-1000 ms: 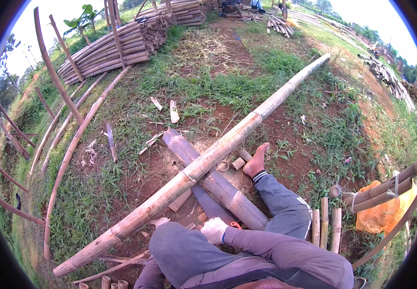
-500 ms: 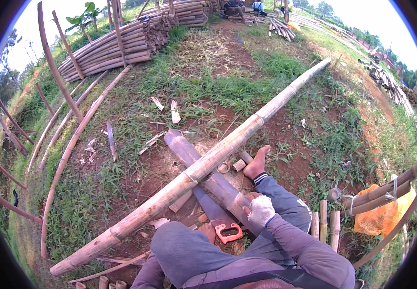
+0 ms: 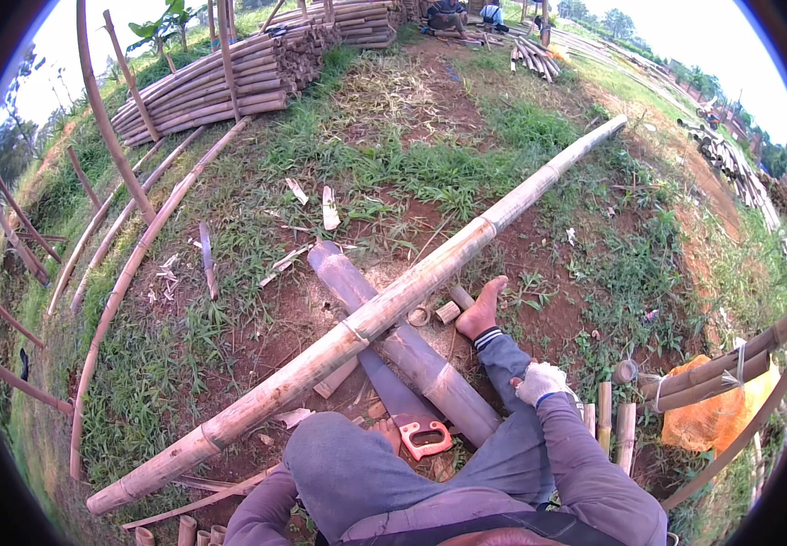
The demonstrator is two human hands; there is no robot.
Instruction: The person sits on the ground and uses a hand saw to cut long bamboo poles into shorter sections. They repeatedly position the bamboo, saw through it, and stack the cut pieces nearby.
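My right hand (image 3: 542,384), in a whitish work glove with bare fingertips, is above my right shin, its fingers curled; whatever they may hold is hidden. My left forearm (image 3: 262,520) comes in beside my left knee, but the hand is out of sight. A long bamboo pole (image 3: 480,232) lies slantwise across a thicker, darker bamboo piece (image 3: 425,359) on the ground. Under the pole rests a handsaw (image 3: 425,439), its orange handle near my left foot and its blade pointing away. Short bamboo offcuts (image 3: 448,312) lie beside my bare right foot (image 3: 480,311).
Upright bamboo pieces (image 3: 625,432) and an orange mesh sack (image 3: 716,414) are at the right, beside tied poles (image 3: 712,387). Thin poles (image 3: 130,291) run along the left. A bamboo stack (image 3: 211,96) stands far left; people (image 3: 448,16) sit far off.
My right hand has moved right, away from the near end of the thick bamboo piece, to over my shin. The pole and saw lie as before; the view has shifted slightly.
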